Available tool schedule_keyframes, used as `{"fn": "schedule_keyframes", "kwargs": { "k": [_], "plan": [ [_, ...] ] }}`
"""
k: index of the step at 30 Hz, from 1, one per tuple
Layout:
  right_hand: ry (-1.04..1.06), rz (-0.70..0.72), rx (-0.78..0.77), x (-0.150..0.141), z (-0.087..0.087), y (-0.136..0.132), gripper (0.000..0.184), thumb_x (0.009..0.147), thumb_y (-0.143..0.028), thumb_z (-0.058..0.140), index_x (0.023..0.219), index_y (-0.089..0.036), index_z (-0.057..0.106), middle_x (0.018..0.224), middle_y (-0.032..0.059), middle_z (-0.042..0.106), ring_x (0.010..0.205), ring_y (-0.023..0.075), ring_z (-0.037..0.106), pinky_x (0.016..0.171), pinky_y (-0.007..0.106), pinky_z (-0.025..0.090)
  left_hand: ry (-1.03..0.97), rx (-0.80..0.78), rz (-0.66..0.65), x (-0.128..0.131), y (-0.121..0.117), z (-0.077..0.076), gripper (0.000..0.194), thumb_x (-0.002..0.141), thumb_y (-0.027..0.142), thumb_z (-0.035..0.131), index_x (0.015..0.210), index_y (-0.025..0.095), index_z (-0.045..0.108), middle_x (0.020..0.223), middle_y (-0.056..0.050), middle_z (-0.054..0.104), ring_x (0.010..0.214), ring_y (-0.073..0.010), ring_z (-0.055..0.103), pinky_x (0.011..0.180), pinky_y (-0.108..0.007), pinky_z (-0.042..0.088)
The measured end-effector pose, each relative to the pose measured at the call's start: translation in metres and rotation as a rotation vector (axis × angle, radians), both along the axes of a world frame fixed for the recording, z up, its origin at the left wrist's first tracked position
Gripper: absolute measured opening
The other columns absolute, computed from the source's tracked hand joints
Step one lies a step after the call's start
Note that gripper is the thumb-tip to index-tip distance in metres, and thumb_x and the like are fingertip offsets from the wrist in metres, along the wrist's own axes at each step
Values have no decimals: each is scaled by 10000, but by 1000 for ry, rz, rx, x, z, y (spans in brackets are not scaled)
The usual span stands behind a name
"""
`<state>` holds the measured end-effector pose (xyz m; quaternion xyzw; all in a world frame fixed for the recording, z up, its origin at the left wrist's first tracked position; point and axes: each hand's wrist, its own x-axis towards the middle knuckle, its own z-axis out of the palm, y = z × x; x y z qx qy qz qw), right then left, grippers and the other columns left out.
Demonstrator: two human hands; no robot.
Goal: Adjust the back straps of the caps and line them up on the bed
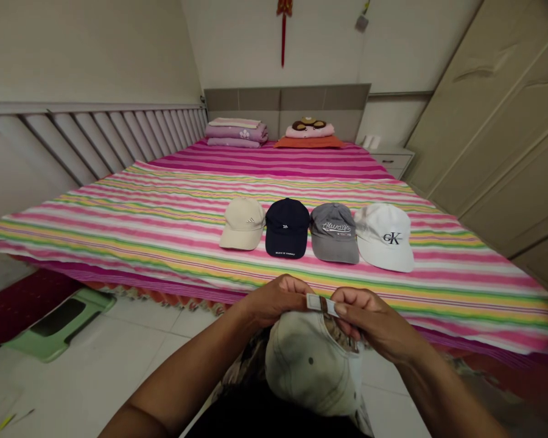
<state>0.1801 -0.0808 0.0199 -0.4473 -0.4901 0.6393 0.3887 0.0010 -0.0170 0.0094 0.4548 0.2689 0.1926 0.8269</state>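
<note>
A pale greenish baseball cap (308, 365) hangs in front of my body, its back opening turned up toward me. My left hand (283, 298) pinches the left end of the cap's back strap (317, 302), near a brown loop. On the other end of the strap, the thumb and fingers of my right hand (368, 313) are closed. Beyond my hands, caps lie in a row on the bed: a beige cap (243, 224), a navy cap (287, 228), a grey cap (334, 233) and a white cap (384, 237) with dark letters.
The bed has a striped cover (173, 225). Folded purple bedding (236, 132) and a pink and orange stack (309, 137) sit by the headboard (242, 100). A green stool (59, 325) stands on the floor at left, a nightstand (393, 159) at the far right.
</note>
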Motion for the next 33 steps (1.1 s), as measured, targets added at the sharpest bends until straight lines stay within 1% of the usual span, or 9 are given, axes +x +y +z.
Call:
{"fn": "schedule_keyframes", "kwargs": {
  "k": [4, 8, 13, 18, 22, 25, 28, 31, 33],
  "plan": [
    [18, 3, 14, -6, 4, 1, 296, 696, -420, 618, 660, -141, 524, 472, -41, 481, 378, 33, 333, 367, 165, 225, 16, -21, 36, 2, -1, 0, 227, 518, 254, 745, 614, 84, 629, 520, -7, 581, 408, -55, 476, 409, -169, 343],
    [9, 0, 35, -10, 7, 1, 283, 692, -407, 624, 666, -143, 527, 489, -33, 491, 374, 32, 329, 342, 157, 202, 48, 4, 27, 2, 0, 1, 232, 498, 258, 744, 591, 88, 616, 504, 1, 569, 405, -56, 465, 412, -175, 343],
    [79, -6, 7, -11, 17, 2, 256, 734, -398, 580, 811, -162, 518, 522, -39, 507, 356, 23, 301, 303, 138, 165, 59, 38, -12, 0, 2, 3, 221, 513, 255, 726, 603, 88, 615, 502, 8, 558, 394, -46, 446, 406, -171, 321],
    [63, 18, -9, -12, 26, 5, 227, 753, -371, 552, 815, -154, 527, 527, -43, 489, 372, 27, 307, 321, 143, 203, 51, 25, -4, -2, 7, 3, 201, 538, 250, 707, 620, 92, 612, 496, 15, 547, 390, -42, 441, 413, -170, 320],
    [110, 45, -13, -10, 26, 7, 192, 777, -336, 526, 810, -147, 537, 532, -48, 473, 386, 25, 309, 380, 160, 249, 1, 10, 9, -5, 10, 4, 259, 531, 301, 702, 641, 79, 628, 527, -11, 567, 421, -57, 469, 429, -180, 342],
    [122, 54, -37, -8, 23, 9, 194, 766, -339, 542, 802, -148, 543, 567, -34, 493, 404, 28, 341, 396, 164, 251, 34, 39, -10, -6, 10, 5, 243, 536, 287, 703, 631, 76, 630, 521, -13, 566, 411, -55, 462, 421, -180, 335],
    [83, 53, -76, -7, 22, 10, 198, 726, -334, 591, 762, -144, 547, 577, -23, 526, 408, 28, 382, 404, 163, 269, 71, 65, 30, -5, 8, 5, 211, 522, 265, 710, 576, 87, 612, 497, -2, 556, 392, -48, 447, 405, -175, 320],
    [22, 48, -62, -8, 23, 10, 202, 667, -315, 645, 683, -138, 549, 566, -20, 543, 398, 26, 392, 385, 159, 275, 83, 71, 61, -2, 7, 6, 196, 501, 251, 708, 541, 94, 598, 474, 6, 543, 381, -44, 430, 390, -172, 305],
    [5, 46, -46, -9, 25, 10, 210, 646, -318, 657, 661, -139, 548, 553, -21, 544, 388, 27, 383, 351, 151, 258, 83, 76, 59, -2, 7, 6, 189, 490, 242, 707, 538, 95, 598, 469, 6, 541, 381, -46, 426, 386, -174, 303]
  ]
}}
